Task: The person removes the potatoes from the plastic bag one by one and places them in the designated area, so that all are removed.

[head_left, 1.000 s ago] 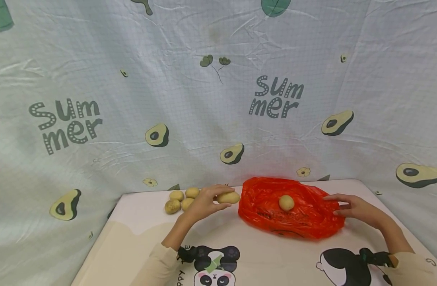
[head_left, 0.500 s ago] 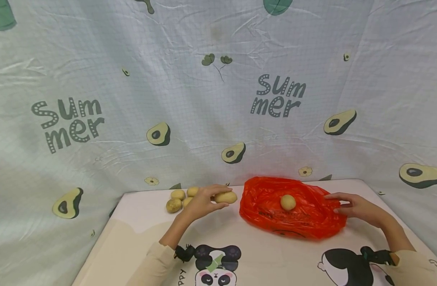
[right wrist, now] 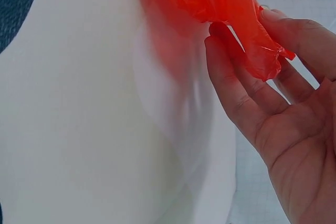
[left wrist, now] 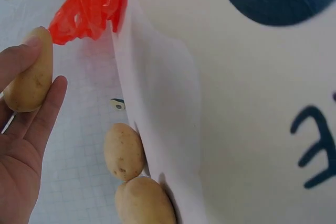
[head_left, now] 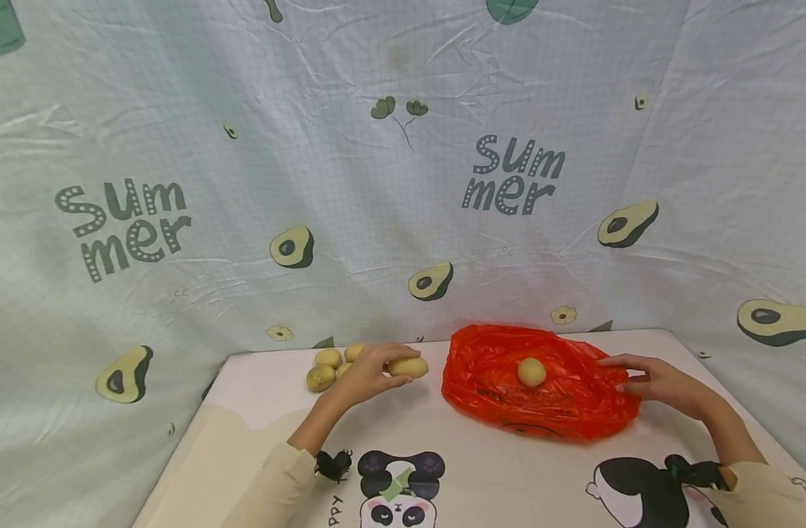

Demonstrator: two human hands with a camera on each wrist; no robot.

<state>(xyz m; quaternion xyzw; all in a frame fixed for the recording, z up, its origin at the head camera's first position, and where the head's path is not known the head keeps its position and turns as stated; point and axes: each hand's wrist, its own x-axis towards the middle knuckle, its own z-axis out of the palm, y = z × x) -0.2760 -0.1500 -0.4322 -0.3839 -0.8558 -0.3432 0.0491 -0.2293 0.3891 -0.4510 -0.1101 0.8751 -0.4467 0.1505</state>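
Note:
My left hand (head_left: 371, 372) pinches an oblong potato (head_left: 408, 367) between thumb and fingers, just above the table. In the left wrist view that potato (left wrist: 32, 77) stands on end between the thumb and fingertips. To its right in the head view lies a crumpled red plastic bag (head_left: 488, 411), with a single round potato (head_left: 531, 372) on top or in its mouth; I cannot tell which. At the bag's right end my right hand (head_left: 663, 383) holds its edge, the red film passing between thumb and fingers (right wrist: 228, 74) in the right wrist view.
Several potatoes (head_left: 320, 378) sit grouped at the back left of the table, partly behind my left hand. The pale table (head_left: 508, 477) bears printed cartoon figures. A hanging cloth (head_left: 350, 183) with avocado prints rises behind its back edge.
My left hand has drifted left with its potato, widening the gap to the red bag. The right hand stays at the bag's right end, and the round potato keeps its place.

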